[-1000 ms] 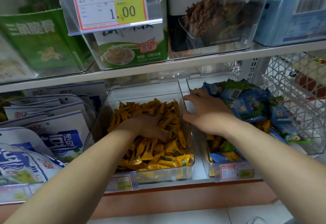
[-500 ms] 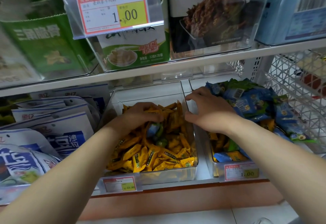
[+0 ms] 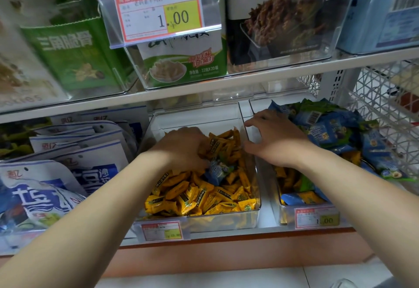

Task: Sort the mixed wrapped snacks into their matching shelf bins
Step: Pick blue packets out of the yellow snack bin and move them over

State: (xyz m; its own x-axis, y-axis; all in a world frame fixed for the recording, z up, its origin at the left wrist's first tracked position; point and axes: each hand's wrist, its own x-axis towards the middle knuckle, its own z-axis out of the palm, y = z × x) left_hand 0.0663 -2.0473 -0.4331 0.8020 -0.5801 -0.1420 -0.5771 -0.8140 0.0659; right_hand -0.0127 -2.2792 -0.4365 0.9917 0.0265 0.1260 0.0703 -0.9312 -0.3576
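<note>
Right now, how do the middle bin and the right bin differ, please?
The middle bin holds almost only yellow snacks, with one blue packet astray; the right bin holds blue and green packets heaped over yellow ones. The middle bin is filled low, the right bin heaped above its rim. Both are clear and carry price tags.

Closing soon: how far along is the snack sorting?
Done: the middle bin is nearly all yellow snacks. In hand: the left hand is at a stray blue pack there; the right hand rests on its rim. Left: yellow strays in the right bin among blue packs.
</note>
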